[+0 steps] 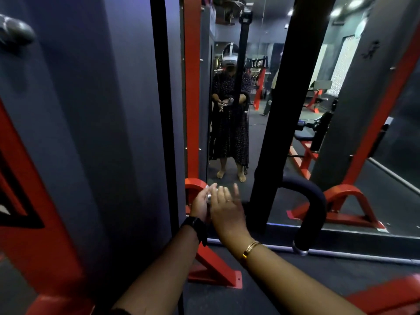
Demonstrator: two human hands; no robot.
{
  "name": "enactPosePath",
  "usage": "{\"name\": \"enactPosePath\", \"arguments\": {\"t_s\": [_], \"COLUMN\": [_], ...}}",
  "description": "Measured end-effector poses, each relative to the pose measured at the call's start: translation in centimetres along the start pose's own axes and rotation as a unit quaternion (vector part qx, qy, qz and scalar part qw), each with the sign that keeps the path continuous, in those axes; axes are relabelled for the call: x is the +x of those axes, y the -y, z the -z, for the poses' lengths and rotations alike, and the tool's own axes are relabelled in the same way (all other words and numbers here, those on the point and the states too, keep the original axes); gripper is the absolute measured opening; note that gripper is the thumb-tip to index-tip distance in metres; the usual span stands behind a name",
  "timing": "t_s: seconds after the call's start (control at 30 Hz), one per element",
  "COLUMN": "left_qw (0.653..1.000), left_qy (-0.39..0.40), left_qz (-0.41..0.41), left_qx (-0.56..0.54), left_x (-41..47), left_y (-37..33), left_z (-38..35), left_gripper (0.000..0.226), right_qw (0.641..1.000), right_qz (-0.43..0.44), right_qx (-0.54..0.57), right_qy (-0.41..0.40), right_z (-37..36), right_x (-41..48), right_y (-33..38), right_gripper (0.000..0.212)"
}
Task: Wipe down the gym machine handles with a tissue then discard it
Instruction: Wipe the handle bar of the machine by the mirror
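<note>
While the left hand (200, 204) grips the chrome-capped end of the black padded U-shaped handle (314, 208) to steady it, the right hand (227, 208) hovers open-fingered; a pale wad (206, 187), seemingly the tissue, shows at the left fingertips.

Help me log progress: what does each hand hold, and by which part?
The left hand curls around a small shiny silver object, mostly hidden; the held part cannot be told. The right hand, fingers straight, holds nothing.
</note>
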State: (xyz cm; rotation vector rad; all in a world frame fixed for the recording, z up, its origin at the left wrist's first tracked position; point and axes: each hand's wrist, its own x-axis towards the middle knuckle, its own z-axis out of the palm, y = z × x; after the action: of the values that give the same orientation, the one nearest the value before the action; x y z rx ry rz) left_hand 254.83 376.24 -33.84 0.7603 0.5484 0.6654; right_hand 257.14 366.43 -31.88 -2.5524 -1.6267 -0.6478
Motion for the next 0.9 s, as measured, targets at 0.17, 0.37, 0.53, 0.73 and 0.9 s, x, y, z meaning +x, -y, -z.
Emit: {"name": "enactPosePath", "arguments": {"t_s": [0.17, 0.37, 0.53, 0.73, 0.9], "left_qw": [1.000, 0.998, 0.997, 0.996, 0.997], "left_qy": [0.005, -0.014, -0.006, 0.002, 0.001], "left_qz": [0.021, -0.026, -0.002, -0.017, -0.001], "left_qx": [0.021, 0.051, 0.071, 0.088, 0.082], "left_x": [-0.2, -1.1, -0.7, -1.5, -1.8], "left_y": [0.3, 0.2, -0.1, 0.0, -0.5], "left_z": [0.2, -0.3, 0.1, -0.3, -0.4], "left_gripper": [0.027, 0.035, 0.036, 0.048, 0.051], "right_qw": [0.994, 0.984, 0.997, 0.981, 0.957], "right_qz": [0.080, 0.004, 0.037, 0.065, 0.045], "right_qx": [-0.021, -0.175, -0.044, -0.180, -0.286], "right_qy": [-0.065, -0.041, 0.052, -0.024, 0.027], "right_z": [-3.3, 0.4, -0.1, 0.1, 2.0], "right_x": [-3.6, -3.1, -0.8, -4.8, -1.7], "right_y": [-1.6, -2.3, -0.6, -2.7, -1.4], "right_gripper": [0.051, 0.051, 0.047, 0.057, 0.041]}}
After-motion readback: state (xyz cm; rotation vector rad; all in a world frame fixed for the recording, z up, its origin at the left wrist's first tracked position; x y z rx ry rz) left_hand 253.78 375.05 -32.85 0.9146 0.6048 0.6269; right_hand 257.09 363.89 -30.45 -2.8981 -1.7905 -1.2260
